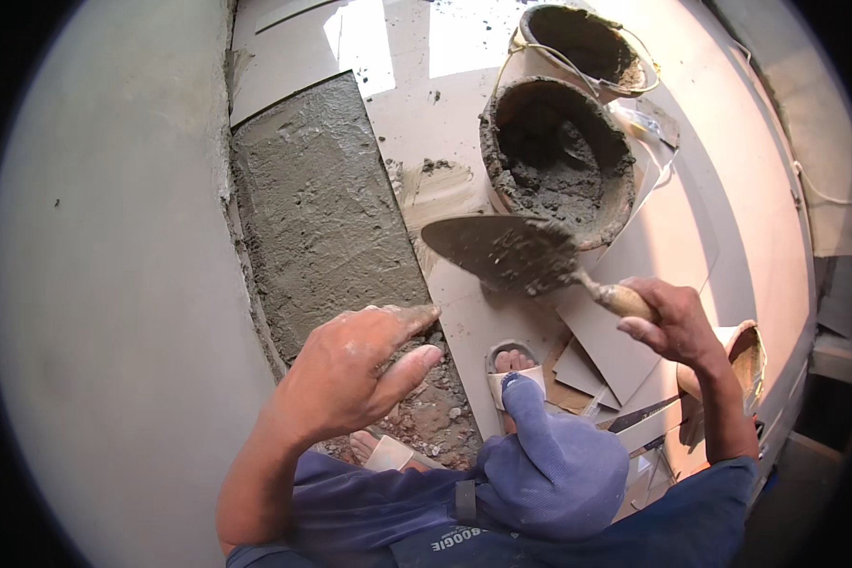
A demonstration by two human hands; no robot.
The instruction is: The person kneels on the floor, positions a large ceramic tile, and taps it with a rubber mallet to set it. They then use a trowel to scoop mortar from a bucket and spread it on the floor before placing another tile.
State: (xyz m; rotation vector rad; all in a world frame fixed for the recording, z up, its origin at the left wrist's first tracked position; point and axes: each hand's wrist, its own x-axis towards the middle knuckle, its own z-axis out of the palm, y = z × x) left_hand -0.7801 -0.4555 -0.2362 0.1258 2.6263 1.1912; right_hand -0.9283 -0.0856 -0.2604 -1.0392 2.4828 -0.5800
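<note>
Head view is showing a pale plastered wall (114, 284) filling the left side, with a tiled floor (748, 237) running along its foot. Against the wall a long strip of wet grey mortar (322, 218) is lying spread on the floor, ending in loose rubble near the person's sandalled feet. Two mortar-caked buckets are standing beyond it: the nearer bucket (559, 156) is holding dark mortar, the farther bucket (587, 47) is sitting just behind it. The trowel (502, 251) is hovering level between the mortar strip and the nearer bucket, its blade smeared with mortar. The right hand (672, 322) is keeping its grip closed around the trowel's wooden handle. The left hand (360, 364) is holding nothing, fingers loosely extended over the strip's near end. A blue glove (549, 454) is lying on the person's lap.
</note>
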